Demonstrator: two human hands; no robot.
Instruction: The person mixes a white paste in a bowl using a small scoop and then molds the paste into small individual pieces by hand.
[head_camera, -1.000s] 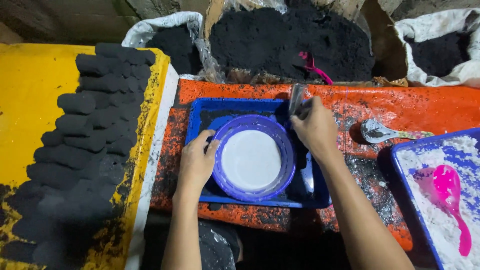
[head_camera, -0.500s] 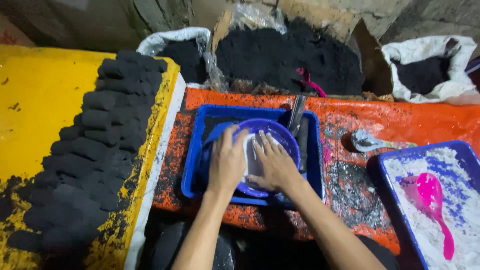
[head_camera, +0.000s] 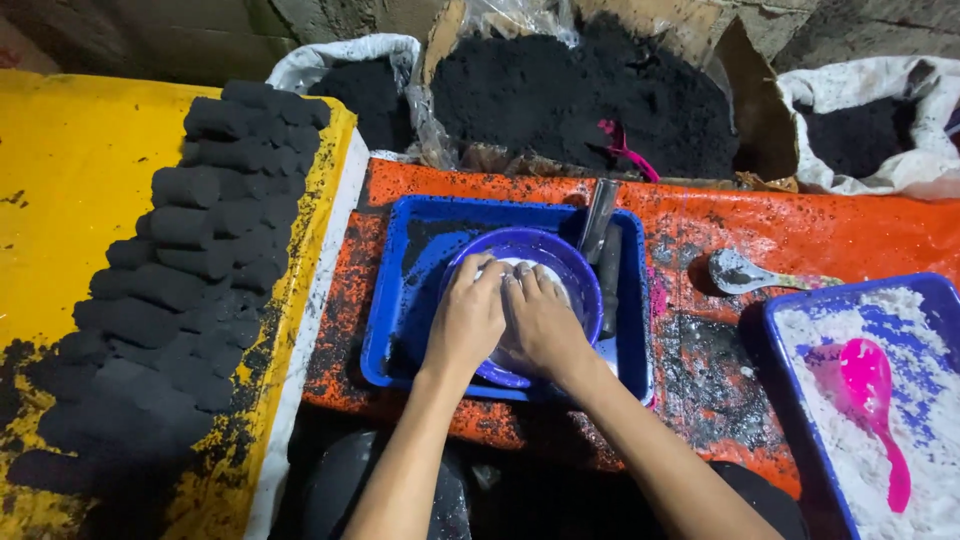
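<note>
A purple bowl (head_camera: 560, 262) with white powder in it sits inside a blue tray (head_camera: 400, 300) on the orange table. My left hand (head_camera: 468, 322) and my right hand (head_camera: 540, 320) lie side by side inside the bowl, palms down, fingers pressed onto the white powder. Neither hand holds anything. A metal tube (head_camera: 598, 220) leans on the tray's far rim just beyond the bowl.
Several black cylindrical briquettes (head_camera: 190, 270) lie in rows on a yellow surface at left. Sacks of black powder (head_camera: 590, 90) stand behind the table. A grey spoon (head_camera: 745, 272) lies on the orange table (head_camera: 860, 235); a second blue tray (head_camera: 790, 330) at right holds white powder and a pink scoop (head_camera: 875, 405).
A second ago my right hand was at the metal tube and my left at the bowl's rim. Both hands have moved into the bowl and now press on the white powder.
</note>
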